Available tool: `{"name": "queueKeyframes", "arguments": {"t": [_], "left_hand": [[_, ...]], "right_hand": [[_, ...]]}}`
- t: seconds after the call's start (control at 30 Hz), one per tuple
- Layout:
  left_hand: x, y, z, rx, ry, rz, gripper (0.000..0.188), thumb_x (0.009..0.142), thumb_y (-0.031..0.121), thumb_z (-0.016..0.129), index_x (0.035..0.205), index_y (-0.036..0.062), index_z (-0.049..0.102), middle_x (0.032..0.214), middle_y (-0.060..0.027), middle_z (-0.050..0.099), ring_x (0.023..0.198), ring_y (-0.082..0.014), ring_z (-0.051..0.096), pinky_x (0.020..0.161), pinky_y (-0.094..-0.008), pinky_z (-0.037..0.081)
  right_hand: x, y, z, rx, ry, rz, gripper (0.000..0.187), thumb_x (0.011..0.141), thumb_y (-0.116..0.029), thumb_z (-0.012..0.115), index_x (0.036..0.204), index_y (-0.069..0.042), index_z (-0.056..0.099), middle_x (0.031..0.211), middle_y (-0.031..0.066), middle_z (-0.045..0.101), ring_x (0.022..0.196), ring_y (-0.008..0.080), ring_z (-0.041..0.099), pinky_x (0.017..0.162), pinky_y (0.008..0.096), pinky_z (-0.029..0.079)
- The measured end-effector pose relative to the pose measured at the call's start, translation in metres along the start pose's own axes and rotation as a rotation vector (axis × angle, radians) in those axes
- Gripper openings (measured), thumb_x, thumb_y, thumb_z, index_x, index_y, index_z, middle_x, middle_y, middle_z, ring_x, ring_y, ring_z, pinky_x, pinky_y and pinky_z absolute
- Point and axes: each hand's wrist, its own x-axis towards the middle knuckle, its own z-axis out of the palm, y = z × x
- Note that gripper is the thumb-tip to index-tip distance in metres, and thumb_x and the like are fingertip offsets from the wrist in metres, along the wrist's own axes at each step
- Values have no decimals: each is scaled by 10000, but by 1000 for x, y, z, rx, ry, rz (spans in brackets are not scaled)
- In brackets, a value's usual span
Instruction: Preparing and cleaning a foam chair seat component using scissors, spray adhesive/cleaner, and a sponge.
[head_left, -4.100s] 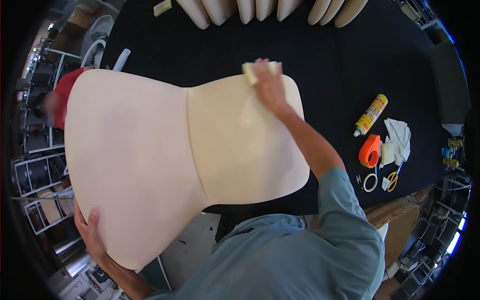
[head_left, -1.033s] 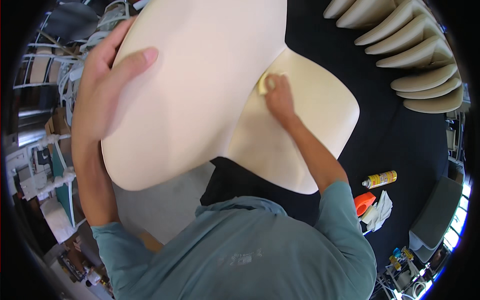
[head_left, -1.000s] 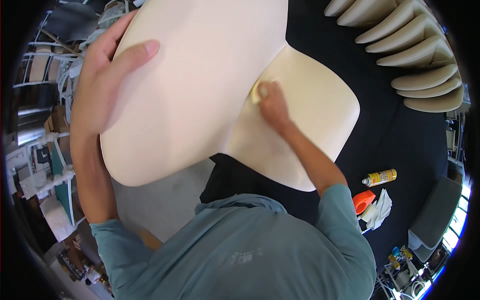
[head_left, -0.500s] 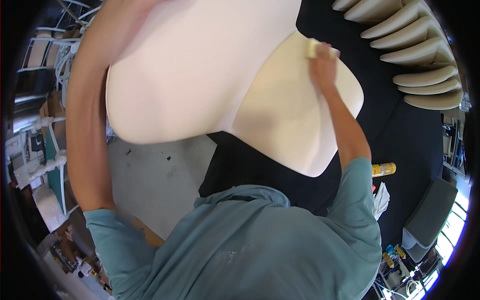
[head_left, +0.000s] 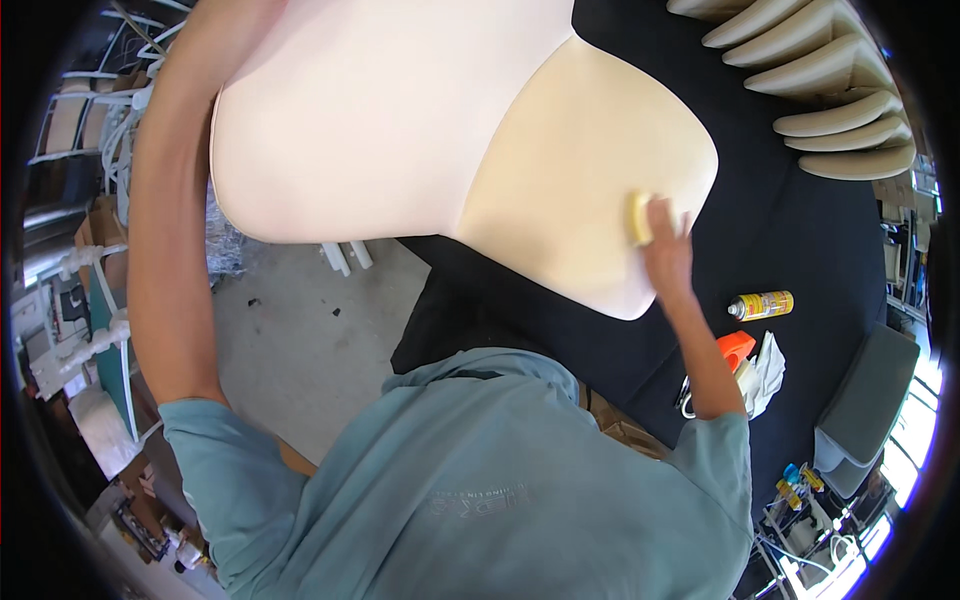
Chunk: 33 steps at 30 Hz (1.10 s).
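Observation:
A large cream upholstered piece (head_left: 340,130), shaped like a chair shell, fills the upper middle. It has a pinkish left section and a yellower right section (head_left: 560,180) joined along a curved seam. My right hand (head_left: 668,250), smeared a little by motion, grips a small yellow sponge (head_left: 639,218) against the right section, close to its lower right edge. Along the left side of the piece my left arm reaches up to the top of the picture, and that hand lies beyond the frame.
Black cloth (head_left: 750,240) covers the table under the piece. A yellow spray can (head_left: 762,305), an orange object (head_left: 735,349) and a white rag (head_left: 765,375) lie right of my forearm. Several cream padded shells (head_left: 845,135) stand at the upper right. Grey floor (head_left: 310,350) shows at lower left.
My right hand has moved the sponge from the upper edge of the right section down toward its lower right edge. The piece sits slightly higher in the picture, and more of the spray can shows.

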Motion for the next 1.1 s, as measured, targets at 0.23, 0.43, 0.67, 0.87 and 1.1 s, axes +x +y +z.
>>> {"name": "queueKeyframes", "arguments": {"t": [0.23,0.43,0.67,0.87,1.1], "left_hand": [[22,-11,-2,-64,-94,-17,393,900,92,659,1252,-81,635,1074,-91,711,921,-123,664,852,-248,524],[15,-12,-12,43,-72,16,439,904,127,680,1299,-58,629,1097,-96,710,928,-133,667,857,-250,526],[3,-15,-10,-64,-25,-48,529,915,174,681,1382,-45,564,1182,-110,684,1012,-140,653,910,-262,498],[-7,-9,-5,-65,82,-130,556,923,158,677,1411,-66,532,1262,-138,652,1097,-160,628,972,-267,468],[1,-21,-24,-46,27,-130,536,962,159,640,1432,-64,510,1298,-144,638,1138,-160,614,1004,-265,445]], "right_hand": [[64,-97,19,200,99,-92,600,900,-122,620,1469,-2,473,1534,272,425,1480,423,333,1235,563,238],[74,-197,-5,476,-41,-724,601,840,-52,616,1431,-9,520,1563,208,404,1497,387,328,1263,535,222],[175,-110,27,364,-13,-728,598,922,-134,586,1499,-29,470,1619,141,381,1529,342,286,1286,526,142],[252,9,16,25,279,-118,527,963,-166,563,1476,-66,500,1619,132,389,1519,319,318,1255,515,207],[137,131,31,426,343,602,493,1050,-243,479,1505,-53,479,1523,218,500,1412,412,464,1186,464,360]]}}
